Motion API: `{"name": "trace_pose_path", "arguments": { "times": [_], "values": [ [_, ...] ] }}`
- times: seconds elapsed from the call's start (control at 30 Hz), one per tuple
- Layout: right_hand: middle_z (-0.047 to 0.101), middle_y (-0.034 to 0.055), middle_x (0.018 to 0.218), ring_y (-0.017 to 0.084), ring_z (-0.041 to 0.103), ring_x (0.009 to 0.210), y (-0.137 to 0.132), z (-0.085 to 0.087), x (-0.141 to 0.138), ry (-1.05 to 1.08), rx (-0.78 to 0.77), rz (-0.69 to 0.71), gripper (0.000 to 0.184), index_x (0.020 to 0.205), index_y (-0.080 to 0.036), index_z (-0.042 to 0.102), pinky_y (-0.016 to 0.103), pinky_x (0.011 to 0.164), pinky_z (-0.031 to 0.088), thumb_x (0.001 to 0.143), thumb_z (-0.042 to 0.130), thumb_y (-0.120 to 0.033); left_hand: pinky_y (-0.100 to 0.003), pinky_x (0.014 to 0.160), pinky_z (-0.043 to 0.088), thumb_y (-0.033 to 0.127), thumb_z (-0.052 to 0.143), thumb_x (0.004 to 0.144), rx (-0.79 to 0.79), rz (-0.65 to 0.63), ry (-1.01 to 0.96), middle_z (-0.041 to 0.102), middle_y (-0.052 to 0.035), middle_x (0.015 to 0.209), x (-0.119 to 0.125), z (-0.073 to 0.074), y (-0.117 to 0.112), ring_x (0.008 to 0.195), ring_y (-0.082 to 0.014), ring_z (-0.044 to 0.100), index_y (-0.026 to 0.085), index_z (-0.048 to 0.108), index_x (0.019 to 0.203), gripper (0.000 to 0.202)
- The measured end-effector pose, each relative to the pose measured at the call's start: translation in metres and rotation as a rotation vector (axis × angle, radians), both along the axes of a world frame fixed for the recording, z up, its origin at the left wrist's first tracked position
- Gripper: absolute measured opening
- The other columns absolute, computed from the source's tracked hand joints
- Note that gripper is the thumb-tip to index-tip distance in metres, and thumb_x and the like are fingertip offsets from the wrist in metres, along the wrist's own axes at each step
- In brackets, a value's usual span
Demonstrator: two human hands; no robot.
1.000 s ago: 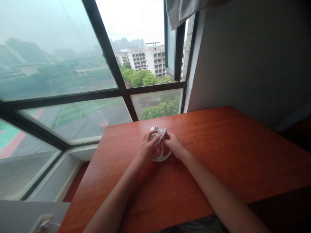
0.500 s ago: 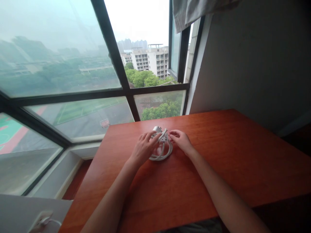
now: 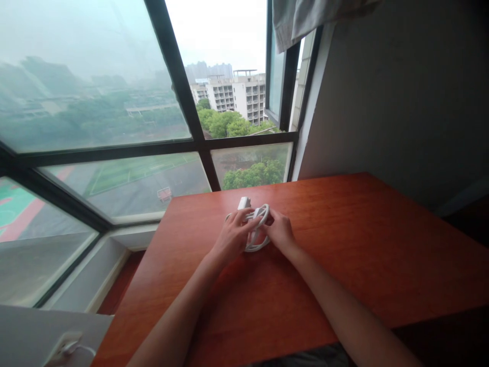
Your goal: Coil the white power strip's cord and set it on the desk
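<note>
A white power strip (image 3: pixel 244 202) lies near the far edge of the table, partly covered by my hands. Its white cord (image 3: pixel 256 248) is looped in a loose coil in front of it. My left hand (image 3: pixel 234 232) is closed on the coil from the left, thumb and fingers pinching the cord. From the right, my right hand (image 3: pixel 280 229) grips the coil's other side with bent fingers. The fingertips of my right hand are partly hidden behind the loops.
The reddish-brown wooden table (image 3: pixel 344 244) spreads under both forearms. Beyond its far edge stands a dark-framed window (image 3: pixel 248 138), with a grey curtain (image 3: pixel 301 20) hanging above. A wall socket (image 3: pixel 64 346) with a plugged-in white lead is at lower left.
My right hand has moved left and closed on the cord. The cord loops have shifted and stand up more between my hands, and the power strip has turned slightly.
</note>
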State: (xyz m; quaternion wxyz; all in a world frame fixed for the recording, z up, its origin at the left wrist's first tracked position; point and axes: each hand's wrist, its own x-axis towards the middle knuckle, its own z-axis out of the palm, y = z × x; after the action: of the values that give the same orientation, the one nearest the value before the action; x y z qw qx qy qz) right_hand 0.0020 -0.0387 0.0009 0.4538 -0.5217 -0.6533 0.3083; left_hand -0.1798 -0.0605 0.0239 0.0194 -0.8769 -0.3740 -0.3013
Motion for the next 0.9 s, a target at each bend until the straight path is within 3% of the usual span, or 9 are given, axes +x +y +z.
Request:
{"name": "trace_pose_path", "arguments": {
  "times": [0.13,0.27,0.37,0.47,0.57,0.77,0.9],
  "values": [
    [0.074,0.0045,0.091,0.021,0.068,0.078,-0.001,0.000,-0.005,0.291,-0.162,0.022,0.036,0.100,-0.019,0.068,0.029,0.069,0.053,0.065,0.072,-0.028,-0.049,0.102,0.041,0.010,0.054,0.085,-0.001,0.000,0.073,0.044,-0.0111,0.142,0.001,0.004,-0.001,0.128,-0.0304,0.043,0.034,0.055,0.135,0.055],
    [0.074,0.0072,0.099,0.024,0.069,0.091,0.000,0.010,0.003,0.665,-0.336,0.182,0.037,0.098,-0.017,0.067,0.033,0.078,0.056,0.062,0.067,-0.023,-0.053,0.104,0.038,0.015,0.058,0.086,0.009,0.006,0.121,0.041,-0.0119,0.147,0.005,0.006,-0.001,0.131,-0.0325,0.039,0.035,0.054,0.135,0.053],
    [0.074,0.0091,0.101,0.025,0.069,0.095,0.001,0.018,0.014,0.810,-0.457,0.277,0.034,0.098,-0.016,0.068,0.036,0.084,0.056,0.065,0.060,-0.024,-0.057,0.106,0.033,0.017,0.058,0.087,0.006,0.024,0.169,0.038,-0.0129,0.150,0.009,0.003,-0.002,0.135,-0.0339,0.037,0.035,0.054,0.135,0.052],
    [0.073,0.0108,0.102,0.025,0.069,0.096,0.001,0.022,0.019,0.854,-0.521,0.332,0.035,0.101,-0.015,0.069,0.038,0.088,0.054,0.071,0.059,-0.030,-0.061,0.108,0.027,0.019,0.060,0.088,0.003,0.064,0.191,0.035,-0.0124,0.153,0.013,-0.002,-0.003,0.137,-0.0346,0.034,0.037,0.056,0.133,0.049],
    [0.074,0.0102,0.099,0.025,0.069,0.094,-0.001,0.021,0.015,0.823,-0.492,0.354,0.037,0.102,-0.015,0.068,0.038,0.085,0.055,0.072,0.064,-0.035,-0.064,0.109,0.024,0.021,0.063,0.086,0.024,0.076,0.177,0.036,-0.0119,0.153,0.016,-0.005,-0.004,0.137,-0.0352,0.036,0.036,0.062,0.125,0.042],
    [0.074,0.0057,0.088,0.022,0.069,0.078,-0.004,0.019,0.006,0.757,-0.432,0.262,0.037,0.099,-0.015,0.067,0.031,0.068,0.055,0.063,0.067,-0.025,-0.063,0.110,0.023,0.018,0.065,0.083,-0.009,0.022,0.161,0.038,-0.0097,0.153,0.015,0.003,-0.008,0.136,-0.0349,0.036,0.033,0.067,0.119,0.040],
    [0.074,0.0055,0.086,0.023,0.069,0.076,-0.003,0.019,0.009,0.750,-0.444,0.238,0.040,0.099,-0.015,0.067,0.031,0.066,0.055,0.059,0.065,-0.020,-0.061,0.113,0.020,0.014,0.066,0.077,-0.053,-0.057,0.102,0.037,-0.0069,0.154,0.010,0.010,-0.011,0.139,-0.0353,0.033,0.034,0.069,0.117,0.044]
  ]
}}
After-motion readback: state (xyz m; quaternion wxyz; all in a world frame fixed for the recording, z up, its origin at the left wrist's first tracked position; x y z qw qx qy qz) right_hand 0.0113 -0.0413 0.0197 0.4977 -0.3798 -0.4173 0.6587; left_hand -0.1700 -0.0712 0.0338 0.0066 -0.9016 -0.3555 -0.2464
